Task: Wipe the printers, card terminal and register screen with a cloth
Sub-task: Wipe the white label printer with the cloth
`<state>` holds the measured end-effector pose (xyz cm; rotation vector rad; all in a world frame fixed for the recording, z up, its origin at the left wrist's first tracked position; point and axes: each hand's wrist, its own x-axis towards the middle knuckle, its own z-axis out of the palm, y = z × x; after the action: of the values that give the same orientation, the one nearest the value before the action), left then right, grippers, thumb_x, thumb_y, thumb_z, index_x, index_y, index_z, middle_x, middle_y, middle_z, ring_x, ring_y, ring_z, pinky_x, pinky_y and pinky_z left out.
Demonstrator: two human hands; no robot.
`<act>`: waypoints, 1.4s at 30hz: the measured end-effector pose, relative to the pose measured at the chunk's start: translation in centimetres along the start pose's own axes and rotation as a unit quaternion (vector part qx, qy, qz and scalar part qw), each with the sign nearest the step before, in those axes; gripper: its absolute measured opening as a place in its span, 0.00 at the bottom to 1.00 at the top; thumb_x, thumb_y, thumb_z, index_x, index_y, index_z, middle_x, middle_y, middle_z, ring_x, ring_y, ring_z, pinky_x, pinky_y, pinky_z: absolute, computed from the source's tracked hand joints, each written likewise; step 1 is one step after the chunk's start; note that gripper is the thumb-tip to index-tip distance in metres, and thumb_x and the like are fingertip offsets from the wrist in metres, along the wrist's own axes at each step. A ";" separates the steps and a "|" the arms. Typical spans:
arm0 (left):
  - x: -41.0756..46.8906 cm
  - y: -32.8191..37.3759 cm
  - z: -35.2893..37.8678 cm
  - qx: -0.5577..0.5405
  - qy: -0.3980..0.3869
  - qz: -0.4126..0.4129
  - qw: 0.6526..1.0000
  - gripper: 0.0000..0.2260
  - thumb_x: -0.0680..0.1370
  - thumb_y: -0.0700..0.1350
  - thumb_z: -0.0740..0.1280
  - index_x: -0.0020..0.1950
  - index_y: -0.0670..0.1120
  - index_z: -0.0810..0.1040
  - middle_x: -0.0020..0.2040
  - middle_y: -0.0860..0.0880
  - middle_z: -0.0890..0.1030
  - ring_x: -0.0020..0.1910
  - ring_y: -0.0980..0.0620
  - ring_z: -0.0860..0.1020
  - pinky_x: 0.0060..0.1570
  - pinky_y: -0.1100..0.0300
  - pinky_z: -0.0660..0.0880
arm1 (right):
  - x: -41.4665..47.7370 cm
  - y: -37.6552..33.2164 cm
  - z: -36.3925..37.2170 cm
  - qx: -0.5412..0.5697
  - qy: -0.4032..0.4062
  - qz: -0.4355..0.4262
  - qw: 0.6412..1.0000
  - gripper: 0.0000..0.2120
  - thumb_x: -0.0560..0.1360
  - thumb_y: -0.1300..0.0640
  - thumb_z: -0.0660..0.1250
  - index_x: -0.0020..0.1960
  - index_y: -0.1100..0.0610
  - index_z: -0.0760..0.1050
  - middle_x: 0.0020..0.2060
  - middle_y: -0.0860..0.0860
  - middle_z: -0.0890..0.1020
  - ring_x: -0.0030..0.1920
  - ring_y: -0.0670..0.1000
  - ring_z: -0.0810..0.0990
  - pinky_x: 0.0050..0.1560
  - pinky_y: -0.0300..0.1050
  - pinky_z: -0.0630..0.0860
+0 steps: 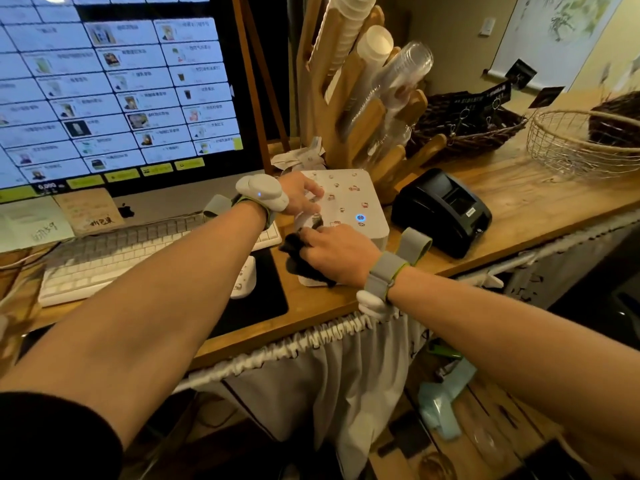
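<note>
A white printer [349, 199] covered in small stickers, with a blue light on top, sits on the wooden counter [519, 202]. My left hand [303, 197] rests on the printer's top left part, gripping its edge. My right hand [337, 252] holds a dark cloth [301, 261] pressed against the printer's front left side. A black receipt printer [441, 211] stands just right of the white one. The lit register screen [114, 91] fills the upper left. No card terminal is recognisable.
A white keyboard [121, 258] and a mouse [244, 278] on a black mat lie left of my hands. Behind the printers stands a wooden cup holder [349, 98] with stacked cups. Wicker baskets [467, 129] and a wire basket [581, 147] sit at the back right.
</note>
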<state>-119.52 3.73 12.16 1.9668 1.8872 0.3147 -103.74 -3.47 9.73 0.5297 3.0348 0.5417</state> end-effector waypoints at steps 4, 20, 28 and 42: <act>0.0 0.1 0.0 0.015 0.000 -0.005 1.000 0.21 0.75 0.47 0.70 0.68 0.49 0.75 0.73 0.50 0.69 0.72 0.49 0.67 0.69 0.57 0.62 | -0.6 -1.5 1.8 0.034 -0.050 0.028 0.998 0.10 0.76 0.57 0.61 0.53 0.62 0.76 0.53 0.61 0.75 0.43 0.61 0.78 0.33 0.48 0.65; 0.5 -0.7 0.4 0.009 0.002 0.007 1.000 0.20 0.75 0.47 0.70 0.67 0.50 0.75 0.74 0.50 0.67 0.73 0.48 0.65 0.71 0.53 0.60 | 1.0 -2.7 2.7 0.053 -0.019 0.096 0.994 0.10 0.74 0.54 0.66 0.49 0.60 0.75 0.49 0.59 0.76 0.40 0.61 0.79 0.31 0.47 0.64; 0.4 -0.5 0.3 0.001 0.000 -0.002 1.000 0.21 0.75 0.46 0.71 0.68 0.49 0.75 0.74 0.50 0.67 0.73 0.48 0.65 0.71 0.53 0.61 | 0.3 -1.8 2.7 0.050 0.003 0.101 0.994 0.10 0.75 0.56 0.65 0.51 0.61 0.75 0.47 0.59 0.79 0.40 0.61 0.80 0.32 0.48 0.67; 0.3 -0.7 0.3 -0.025 -0.010 0.000 1.000 0.20 0.76 0.46 0.69 0.68 0.51 0.74 0.76 0.50 0.64 0.75 0.49 0.62 0.73 0.51 0.58 | -2.8 -0.8 3.5 0.084 -0.001 0.181 0.980 0.09 0.76 0.59 0.63 0.54 0.61 0.73 0.49 0.59 0.78 0.39 0.62 0.80 0.35 0.50 0.73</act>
<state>-120.03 4.03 11.51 1.9291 1.8497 0.3381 -101.14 -3.97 6.02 1.1029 3.0092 0.2872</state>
